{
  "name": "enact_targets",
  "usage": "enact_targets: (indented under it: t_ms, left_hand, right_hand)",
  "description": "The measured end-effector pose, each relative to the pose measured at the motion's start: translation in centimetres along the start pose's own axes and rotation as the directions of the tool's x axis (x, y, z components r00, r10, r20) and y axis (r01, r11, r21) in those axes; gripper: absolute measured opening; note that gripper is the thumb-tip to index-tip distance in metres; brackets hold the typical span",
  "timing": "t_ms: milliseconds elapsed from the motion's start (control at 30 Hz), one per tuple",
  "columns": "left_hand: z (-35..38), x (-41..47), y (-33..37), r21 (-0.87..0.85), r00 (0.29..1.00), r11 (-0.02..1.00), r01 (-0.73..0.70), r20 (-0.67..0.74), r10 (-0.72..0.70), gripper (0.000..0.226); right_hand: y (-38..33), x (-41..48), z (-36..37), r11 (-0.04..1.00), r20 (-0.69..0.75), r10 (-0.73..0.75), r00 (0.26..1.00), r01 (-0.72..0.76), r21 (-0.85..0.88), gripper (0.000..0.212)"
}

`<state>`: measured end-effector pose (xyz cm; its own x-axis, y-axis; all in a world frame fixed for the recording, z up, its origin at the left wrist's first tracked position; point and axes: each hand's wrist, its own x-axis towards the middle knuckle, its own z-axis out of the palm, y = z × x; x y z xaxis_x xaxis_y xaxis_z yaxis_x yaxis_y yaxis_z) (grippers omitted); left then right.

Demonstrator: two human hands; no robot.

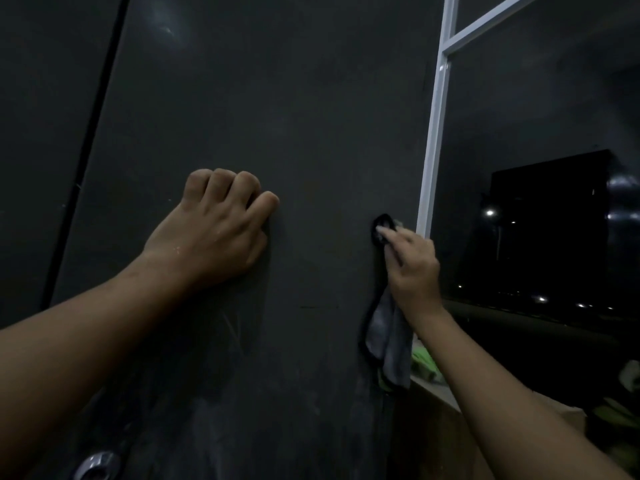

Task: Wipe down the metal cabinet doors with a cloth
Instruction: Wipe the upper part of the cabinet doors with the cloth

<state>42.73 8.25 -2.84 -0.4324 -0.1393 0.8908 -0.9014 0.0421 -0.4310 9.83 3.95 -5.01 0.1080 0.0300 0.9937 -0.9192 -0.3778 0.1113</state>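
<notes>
On the cabinet door (311,126), the right hand (414,271) is gripping the cloth (384,341); the left hand (211,230) is resting clenched, empty

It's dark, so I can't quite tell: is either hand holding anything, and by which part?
The right hand grips the grey cloth by its upper end; the rest hangs below. The left hand, knuckles on the door, holds nothing.

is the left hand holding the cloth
No, the grey cloth hangs from the right hand, while the left hand rests on the cabinet door with nothing in it.
</notes>
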Motion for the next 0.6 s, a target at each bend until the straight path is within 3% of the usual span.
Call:
enact_targets:
  t_ms: [200,333,467,600]
  left_hand:
    - [0.0,-0.1,-0.1,0.006,1.000,1.000,0.007,0.018,-0.007,0.047]
    - [0.0,0.0,-0.1,-0.010,1.000,1.000,0.008,0.017,-0.008,0.046]
    - [0.0,0.0,-0.1,-0.010,1.000,1.000,0.000,0.000,0.000,0.047]
    - [0.1,-0.2,-0.1,0.007,1.000,1.000,0.004,0.005,-0.004,0.047]
  right_hand:
    - [1.7,-0.7,-3.7,0.987,0.214,-0.160,0.964,0.151,0.060,0.032]
    - [4.2,4.3,-4.4,0.999,0.013,0.038,0.999,-0.039,0.032,0.033]
    - [4.7,3.4,-2.0,0.994,0.101,0.096,0.990,-0.101,0.048,0.035]
    - [4.6,-0.7,-1.4,0.991,0.059,0.137,0.989,-0.137,-0.012,0.035]
